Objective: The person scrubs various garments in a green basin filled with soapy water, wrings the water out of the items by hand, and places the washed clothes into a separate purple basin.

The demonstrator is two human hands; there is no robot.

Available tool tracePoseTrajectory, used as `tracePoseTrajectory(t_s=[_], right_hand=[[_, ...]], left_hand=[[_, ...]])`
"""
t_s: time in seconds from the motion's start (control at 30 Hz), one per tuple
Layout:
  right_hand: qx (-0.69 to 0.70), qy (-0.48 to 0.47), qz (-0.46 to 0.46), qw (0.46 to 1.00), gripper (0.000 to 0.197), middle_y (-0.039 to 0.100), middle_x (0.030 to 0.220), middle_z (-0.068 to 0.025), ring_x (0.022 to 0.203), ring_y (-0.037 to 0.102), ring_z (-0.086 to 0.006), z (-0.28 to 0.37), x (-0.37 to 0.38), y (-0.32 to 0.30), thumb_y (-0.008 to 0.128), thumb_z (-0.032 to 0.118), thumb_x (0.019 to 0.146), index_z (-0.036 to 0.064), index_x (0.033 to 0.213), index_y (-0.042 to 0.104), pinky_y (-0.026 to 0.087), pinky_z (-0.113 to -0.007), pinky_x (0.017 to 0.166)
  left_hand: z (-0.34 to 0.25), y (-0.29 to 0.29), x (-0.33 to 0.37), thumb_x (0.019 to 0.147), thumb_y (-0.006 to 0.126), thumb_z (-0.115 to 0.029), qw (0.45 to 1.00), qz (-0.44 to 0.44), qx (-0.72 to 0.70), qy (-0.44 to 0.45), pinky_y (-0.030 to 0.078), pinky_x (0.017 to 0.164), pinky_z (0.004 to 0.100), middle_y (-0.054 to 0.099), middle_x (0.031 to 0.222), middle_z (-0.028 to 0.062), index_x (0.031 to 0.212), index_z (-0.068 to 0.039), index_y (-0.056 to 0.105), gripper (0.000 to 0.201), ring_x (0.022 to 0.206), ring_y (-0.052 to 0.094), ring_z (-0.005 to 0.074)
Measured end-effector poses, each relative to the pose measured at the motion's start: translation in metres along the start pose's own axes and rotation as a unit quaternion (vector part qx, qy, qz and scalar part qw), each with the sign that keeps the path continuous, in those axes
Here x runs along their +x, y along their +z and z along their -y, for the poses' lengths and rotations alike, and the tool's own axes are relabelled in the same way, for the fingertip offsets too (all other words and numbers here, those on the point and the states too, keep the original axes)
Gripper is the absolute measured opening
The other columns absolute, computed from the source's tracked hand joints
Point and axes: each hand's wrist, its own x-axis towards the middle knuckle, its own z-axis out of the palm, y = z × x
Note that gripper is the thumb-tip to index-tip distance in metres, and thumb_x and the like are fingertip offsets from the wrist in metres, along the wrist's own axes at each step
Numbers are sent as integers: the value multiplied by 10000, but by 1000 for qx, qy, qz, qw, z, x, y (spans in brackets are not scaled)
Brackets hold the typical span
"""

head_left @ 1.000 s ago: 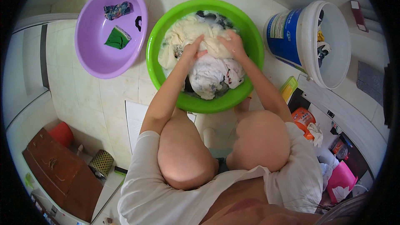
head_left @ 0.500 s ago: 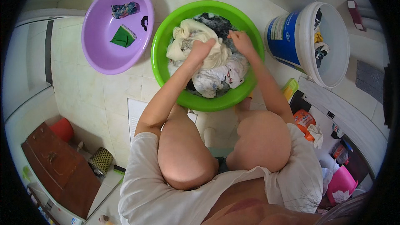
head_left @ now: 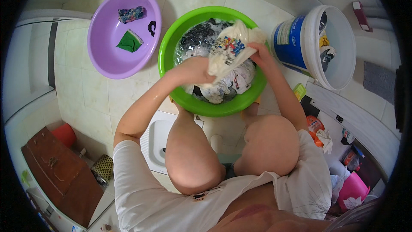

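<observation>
Where our forearms reach past the knees (head_left: 195,159), we list first the green tub (head_left: 167,77), close before us.

White garment (head_left: 241,79): one, wet, small dark marks, lying at the tub's near side.

Cream cloth (head_left: 224,62): one, with a colourful print. Half a second ago it sat bunched over the tub's middle and left; now it is lifted and drawn rightward, stretched between our hands with the print showing. The piece is thus parted from the heap on that side, and the dark clothes (head_left: 199,36) lie uncovered in sudsy water.

Left hand (head_left: 194,70): the nearer, closed on the cloth's left edge, fingertips partly hidden. Right hand (head_left: 260,52): farther out, fingers pinched on the right edge. The cloth spans the gap between them, above the heap; whether its far folds touch the rim we cannot tell.

Beyond, left: purple basin (head_left: 103,62), holding a green cloth (head_left: 129,41), a patterned cloth (head_left: 132,14) and a black band (head_left: 152,29). Right: white bucket (head_left: 314,47), blue-labelled, clothes inside.
</observation>
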Motion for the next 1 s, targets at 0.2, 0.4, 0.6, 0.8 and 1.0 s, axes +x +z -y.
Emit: tracePoseTrajectory(t_s=[0.2,0.4,0.6,0.8,1.0], right_hand=[[-676,16,-85,731,492,512,1095,-198,1034,496,-280,9,-26,13,618,239,776,2,1167,436,430,-436,801],[-745,-297,-250,543,539,364,1174,-264,1041,411,-418,-65,29,26,571,404,782,63,1171,420,388,-506,800],[-634,-173,-227,719,552,342,1226,-268,1062,398,-449,-84,57,37,568,370,784,67,1211,396,375,-541,783],[-728,-188,-307,584,552,374,1241,-259,1057,453,-381,-112,91,-1,544,352,789,51,1226,392,328,-478,901],[-766,-184,-233,571,480,453,1172,-204,1065,446,-337,-102,121,-60,527,146,733,-28,1170,431,360,-414,892]], left_hand=[[82,36,15,774,591,-358,916,-174,262,-249,400,858,459,433,1256,167,1234,-77,408,569,1106,453,334],[92,108,73,862,410,-451,891,-286,342,-83,166,919,668,258,1382,138,1354,-115,248,617,1262,230,389],[134,103,82,872,380,-454,914,-252,308,-75,209,905,628,425,1226,186,1347,-89,246,614,1136,361,394],[122,63,108,872,346,-470,974,-71,160,-145,257,990,449,429,1251,154,1297,-117,338,553,1177,368,326],[140,74,134,839,315,-519,979,-84,144,-114,309,966,429,456,1256,93,1259,-170,413,554,1182,405,264]])
